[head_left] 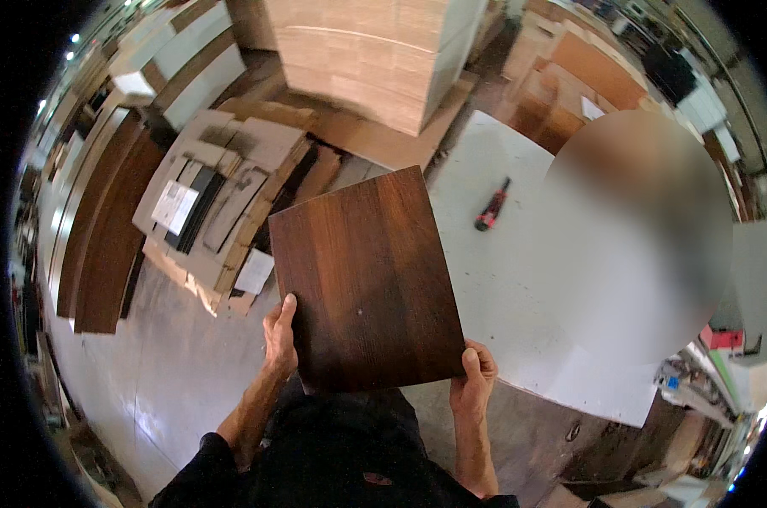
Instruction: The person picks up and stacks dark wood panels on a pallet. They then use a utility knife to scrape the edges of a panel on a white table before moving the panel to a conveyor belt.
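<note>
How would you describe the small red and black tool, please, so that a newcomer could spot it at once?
Start at the large white worktable on the person's right. The small red and black hand tool lies alone on its bare top, beyond the dark brown wooden panel. Its bright red colour sets it apart from everything nearby.

Workshop interior with a grey concrete floor (159,372), worn and dusty. A white tabletop (519,288) stands at right, carrying a red-and-black tool (491,206); flattened cardboard (231,195) lies at left beside long dark wood panels (104,245). A tall stack of pale boards (375,51) stands behind.
</note>
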`<control>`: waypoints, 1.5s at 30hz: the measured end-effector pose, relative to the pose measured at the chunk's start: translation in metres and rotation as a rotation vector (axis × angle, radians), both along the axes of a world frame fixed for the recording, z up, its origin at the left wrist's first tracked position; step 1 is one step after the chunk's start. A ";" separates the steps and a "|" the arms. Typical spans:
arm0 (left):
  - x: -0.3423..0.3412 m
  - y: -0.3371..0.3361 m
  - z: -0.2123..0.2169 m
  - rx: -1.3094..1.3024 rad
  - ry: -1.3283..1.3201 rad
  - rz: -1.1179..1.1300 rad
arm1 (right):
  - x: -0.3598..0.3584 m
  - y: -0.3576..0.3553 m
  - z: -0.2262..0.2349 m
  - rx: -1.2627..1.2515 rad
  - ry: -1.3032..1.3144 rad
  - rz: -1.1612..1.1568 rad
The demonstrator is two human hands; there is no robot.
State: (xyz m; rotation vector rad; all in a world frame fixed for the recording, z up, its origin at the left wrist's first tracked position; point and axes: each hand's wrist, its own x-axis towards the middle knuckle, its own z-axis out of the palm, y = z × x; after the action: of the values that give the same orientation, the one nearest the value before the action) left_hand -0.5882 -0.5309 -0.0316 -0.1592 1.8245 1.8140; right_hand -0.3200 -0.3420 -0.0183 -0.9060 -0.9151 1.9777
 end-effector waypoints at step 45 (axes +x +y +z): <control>-0.556 0.386 0.044 -0.373 0.994 -1.152 | -0.467 0.414 -0.051 0.580 -0.970 -0.368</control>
State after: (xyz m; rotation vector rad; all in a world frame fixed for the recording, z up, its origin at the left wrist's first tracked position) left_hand -1.1438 -0.1450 0.0120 1.5561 2.0617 0.6779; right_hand -0.7871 0.0715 -0.0691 -1.5458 -1.5847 0.8052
